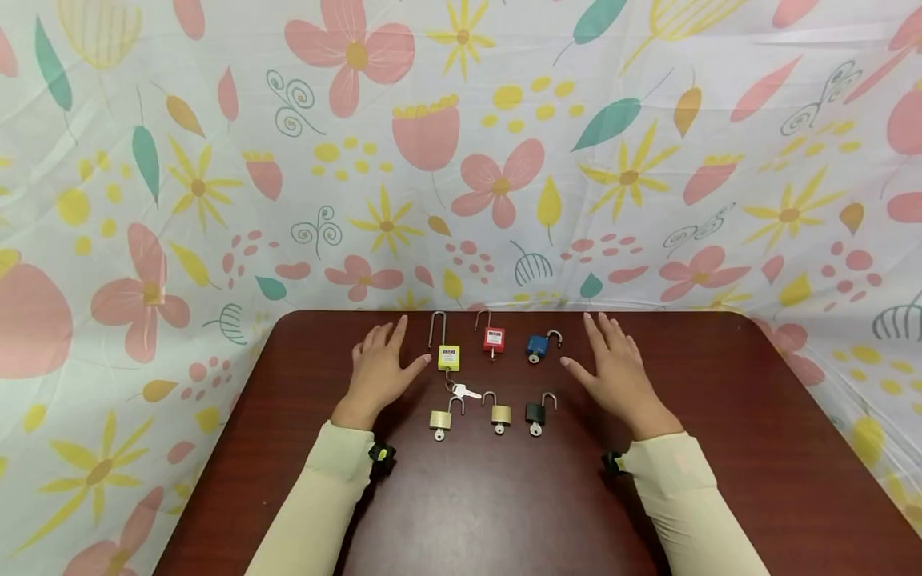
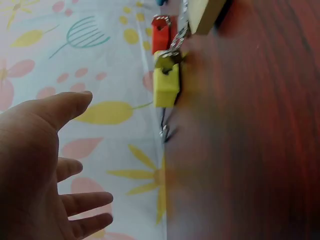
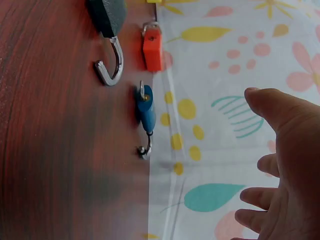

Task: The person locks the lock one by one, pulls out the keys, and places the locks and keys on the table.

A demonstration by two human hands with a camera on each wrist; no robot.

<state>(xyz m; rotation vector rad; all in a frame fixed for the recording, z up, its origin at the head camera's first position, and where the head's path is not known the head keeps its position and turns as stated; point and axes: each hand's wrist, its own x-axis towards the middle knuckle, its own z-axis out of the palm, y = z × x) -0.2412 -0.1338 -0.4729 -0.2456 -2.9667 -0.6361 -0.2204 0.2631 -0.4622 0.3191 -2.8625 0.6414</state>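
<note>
Both hands hold nothing, fingers spread, at either side of two rows of padlocks. My left hand (image 1: pixel 379 370) is nearest the yellow padlock (image 1: pixel 449 358), which has a long raised shackle and a key on a ring (image 1: pixel 465 391). Beside the blue padlock (image 1: pixel 537 346) is my right hand (image 1: pixel 615 374), not touching it. Between yellow and blue lies a red padlock (image 1: pixel 494 339). The nearer row has two brass padlocks, a left one (image 1: pixel 440 420) and a middle one (image 1: pixel 501 414), plus a black padlock (image 1: pixel 535 413). Every shackle is open, and keys sit in the locks.
The padlocks lie on a dark reddish-brown table (image 1: pixel 490 512) with rounded far corners. Right behind its far edge hangs a white cloth (image 1: pixel 461 240) printed with flowers and leaves. Dark wrist cameras (image 1: pixel 382 454) sit at both cuffs.
</note>
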